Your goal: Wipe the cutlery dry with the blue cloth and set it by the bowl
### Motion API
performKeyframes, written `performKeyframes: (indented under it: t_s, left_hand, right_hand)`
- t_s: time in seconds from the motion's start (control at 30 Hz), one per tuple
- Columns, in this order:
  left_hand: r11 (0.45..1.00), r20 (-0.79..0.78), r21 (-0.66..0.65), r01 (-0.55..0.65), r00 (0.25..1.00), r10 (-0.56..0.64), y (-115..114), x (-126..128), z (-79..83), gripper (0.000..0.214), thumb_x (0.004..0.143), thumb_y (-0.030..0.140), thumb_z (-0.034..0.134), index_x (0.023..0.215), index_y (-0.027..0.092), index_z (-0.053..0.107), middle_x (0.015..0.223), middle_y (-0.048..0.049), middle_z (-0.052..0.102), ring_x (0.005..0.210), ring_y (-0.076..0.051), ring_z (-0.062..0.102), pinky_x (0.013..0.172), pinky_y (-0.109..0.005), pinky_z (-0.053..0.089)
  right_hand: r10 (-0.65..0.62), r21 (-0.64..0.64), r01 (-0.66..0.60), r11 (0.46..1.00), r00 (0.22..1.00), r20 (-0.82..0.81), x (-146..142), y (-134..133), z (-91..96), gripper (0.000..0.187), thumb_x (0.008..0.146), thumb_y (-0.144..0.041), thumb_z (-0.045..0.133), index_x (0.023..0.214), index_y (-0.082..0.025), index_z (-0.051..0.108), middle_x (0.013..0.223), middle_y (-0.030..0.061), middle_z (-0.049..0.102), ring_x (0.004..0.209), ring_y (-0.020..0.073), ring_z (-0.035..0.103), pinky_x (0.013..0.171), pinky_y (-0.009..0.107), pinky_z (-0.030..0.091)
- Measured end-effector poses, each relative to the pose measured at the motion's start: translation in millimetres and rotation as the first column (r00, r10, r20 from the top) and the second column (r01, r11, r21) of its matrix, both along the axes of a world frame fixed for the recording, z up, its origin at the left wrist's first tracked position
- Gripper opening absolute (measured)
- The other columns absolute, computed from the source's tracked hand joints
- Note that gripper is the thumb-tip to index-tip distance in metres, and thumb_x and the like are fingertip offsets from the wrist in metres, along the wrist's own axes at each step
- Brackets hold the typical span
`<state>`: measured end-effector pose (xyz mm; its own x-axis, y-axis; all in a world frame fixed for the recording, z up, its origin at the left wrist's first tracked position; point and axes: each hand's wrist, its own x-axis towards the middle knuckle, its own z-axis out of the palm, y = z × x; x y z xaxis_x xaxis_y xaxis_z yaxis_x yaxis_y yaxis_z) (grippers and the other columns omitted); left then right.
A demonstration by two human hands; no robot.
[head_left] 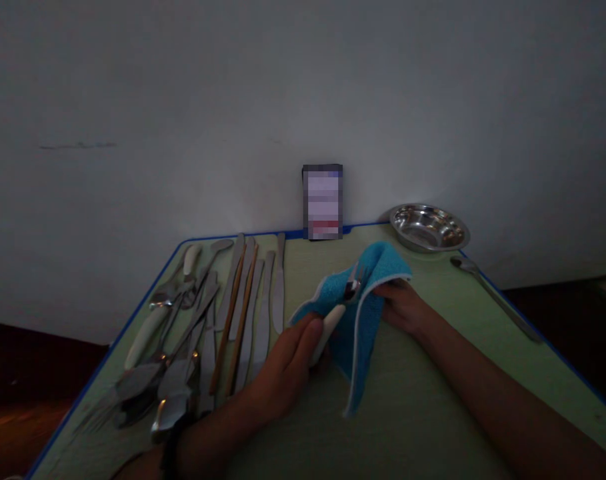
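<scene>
My left hand (pixel 293 350) is closed around the white handle of a fork (pixel 353 283), whose metal tines point up and away from me. A blue cloth (pixel 365 333) with a pale edge hangs behind and beside the fork head. Gripped from behind and the right, the cloth is bunched in my right hand (pixel 400 303), whose fingertips are partly hidden by it. To the left of my left hand lie several table knives (pixel 265 320) and a pair of brown chopsticks (pixel 240 320).
A pile of spoons, forks and other cutlery (pixel 177 373) covers the table's left side. At the back right stands a steel bowl (pixel 427 230), with a long spoon (pixel 503 300) along the right edge. A phone (pixel 323 202) leans on the wall (pixel 207 133) behind the table (pixel 433 413).
</scene>
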<state>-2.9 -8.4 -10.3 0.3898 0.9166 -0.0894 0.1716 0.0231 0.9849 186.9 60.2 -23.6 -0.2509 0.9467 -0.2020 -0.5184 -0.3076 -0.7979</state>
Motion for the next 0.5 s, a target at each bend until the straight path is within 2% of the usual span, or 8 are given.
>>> performKeyframes:
  t_s: [0.13,0.27,0.37,0.5]
  left_hand:
    - [0.995,-0.100,0.102,-0.018,0.995,0.028,0.6,-0.3,2.2,0.026,0.091,0.035,0.031,0.082,0.018,0.048,0.064,0.0028,0.045,0.056,-0.011,0.044,0.050,-0.022,0.037]
    - [0.989,-0.146,0.142,-0.032,0.988,0.053,0.7,-0.5,1.5,0.018,0.088,0.034,0.039,0.095,0.018,0.044,0.073,0.0016,0.047,0.062,-0.011,0.045,0.053,-0.022,0.038]
    - [0.991,-0.164,0.127,-0.051,0.984,0.071,0.4,0.2,-0.3,0.019,0.087,0.036,0.041,0.095,0.019,0.040,0.073,0.0022,0.047,0.061,-0.011,0.046,0.052,-0.022,0.038]
    - [0.995,-0.172,0.072,-0.063,0.982,0.075,0.2,1.1,-0.6,0.021,0.089,0.039,0.036,0.094,0.019,0.038,0.063,0.0060,0.043,0.052,-0.009,0.043,0.046,-0.020,0.035]
  right_hand:
    - [-0.047,0.044,0.049,0.998,0.998,-0.045,-0.3,2.6,-3.0,0.025,0.041,-0.028,0.081,0.059,-0.021,0.065,0.061,-0.0047,0.066,0.058,0.0111,0.060,0.066,0.027,0.049]
    - [-0.007,0.099,0.014,0.995,0.998,-0.069,1.8,4.6,-6.6,0.019,0.048,-0.025,0.079,0.060,-0.022,0.064,0.062,-0.0053,0.066,0.058,0.0106,0.060,0.068,0.027,0.049]
    - [0.040,0.082,-0.038,0.996,0.999,-0.023,3.4,3.3,-6.4,0.026,0.045,-0.029,0.080,0.066,-0.020,0.066,0.066,-0.0025,0.067,0.060,0.0124,0.061,0.067,0.028,0.050]
    - [0.030,0.055,-0.029,0.998,0.999,-0.010,3.1,0.3,-3.6,0.029,0.038,-0.028,0.082,0.059,-0.021,0.063,0.059,-0.0037,0.064,0.057,0.0124,0.059,0.068,0.031,0.050]
